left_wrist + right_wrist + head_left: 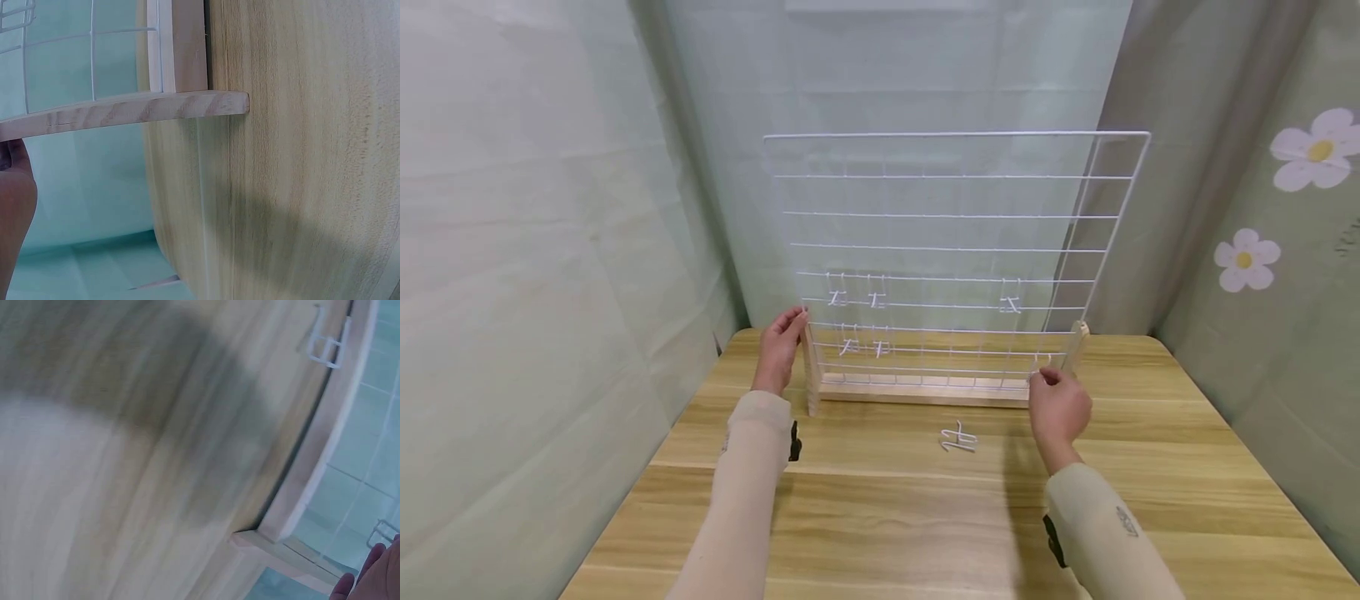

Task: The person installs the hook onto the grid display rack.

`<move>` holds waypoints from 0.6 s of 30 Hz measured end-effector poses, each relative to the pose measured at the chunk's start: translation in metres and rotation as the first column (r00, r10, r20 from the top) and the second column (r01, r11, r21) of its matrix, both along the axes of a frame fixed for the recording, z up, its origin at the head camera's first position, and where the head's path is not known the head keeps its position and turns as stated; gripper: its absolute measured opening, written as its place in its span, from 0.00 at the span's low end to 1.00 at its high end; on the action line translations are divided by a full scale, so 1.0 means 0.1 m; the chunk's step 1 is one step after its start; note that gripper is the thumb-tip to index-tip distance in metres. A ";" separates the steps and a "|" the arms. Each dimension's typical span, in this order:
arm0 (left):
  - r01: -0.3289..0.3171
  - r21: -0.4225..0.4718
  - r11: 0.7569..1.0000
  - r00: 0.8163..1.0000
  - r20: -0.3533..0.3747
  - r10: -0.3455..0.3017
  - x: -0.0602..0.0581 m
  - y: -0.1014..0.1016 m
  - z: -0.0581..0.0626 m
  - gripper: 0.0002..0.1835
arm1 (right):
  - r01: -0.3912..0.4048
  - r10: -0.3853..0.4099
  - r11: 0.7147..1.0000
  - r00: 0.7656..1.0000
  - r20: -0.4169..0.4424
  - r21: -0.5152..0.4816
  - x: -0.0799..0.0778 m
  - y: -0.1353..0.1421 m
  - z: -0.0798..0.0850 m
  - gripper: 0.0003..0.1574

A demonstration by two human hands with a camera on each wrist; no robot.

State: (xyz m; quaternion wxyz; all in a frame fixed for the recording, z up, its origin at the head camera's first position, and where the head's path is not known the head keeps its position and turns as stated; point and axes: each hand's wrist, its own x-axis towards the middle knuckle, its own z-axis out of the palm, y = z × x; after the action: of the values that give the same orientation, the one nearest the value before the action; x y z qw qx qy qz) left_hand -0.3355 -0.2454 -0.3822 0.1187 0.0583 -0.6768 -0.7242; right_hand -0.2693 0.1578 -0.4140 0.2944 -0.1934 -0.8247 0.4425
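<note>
A white wire grid rack (957, 216) stands upright in a pale wooden base (917, 398) on the table. My left hand (778, 350) grips the rack at its left side, by the top of the wooden side post (125, 116). At the lower right of the grid, my right hand (1060, 410) pinches a white wire hook (379, 534) against the wires; the fingers cover part of it. Several like hooks hang on the grid, among them an upper left hook (837, 297) and a right-hand hook (1011, 303). One loose hook (958, 437) lies on the table before the base.
The wood-grain table (880, 525) reaches forward on both sides of the rack. Pale green curtains (550, 250) close in the left and back, and a flower-patterned curtain (1262, 350) hangs at the right.
</note>
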 end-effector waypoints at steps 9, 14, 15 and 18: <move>-0.026 0.009 1.000 1.000 -0.015 0.026 -0.09 -0.02 -0.11 0.25 | 0.028 -0.028 0.999 0.999 -0.026 -0.028 -0.09 0.01 0.24 0.14; -0.028 0.026 0.999 0.999 -0.023 0.029 -0.11 -0.02 -0.11 0.24 | 0.023 -0.025 0.999 0.998 -0.049 -0.036 -0.13 0.03 0.39 0.15; -0.027 0.029 0.999 0.999 -0.024 0.028 -0.11 -0.02 -0.10 0.24 | 0.018 -0.020 0.999 0.998 -0.053 -0.036 -0.15 0.03 0.43 0.15; -0.024 0.030 0.999 0.999 -0.024 0.025 -0.11 -0.02 -0.10 0.25 | 0.003 -0.005 1.000 0.998 -0.057 -0.029 -0.17 0.04 0.54 0.15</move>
State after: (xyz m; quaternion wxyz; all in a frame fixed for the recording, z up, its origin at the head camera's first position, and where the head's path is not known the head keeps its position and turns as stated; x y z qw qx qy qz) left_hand -0.3465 -0.2472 -0.3923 0.1350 0.0593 -0.6639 -0.7332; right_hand -0.2868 0.1615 -0.3604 0.3158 -0.1865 -0.8091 0.4591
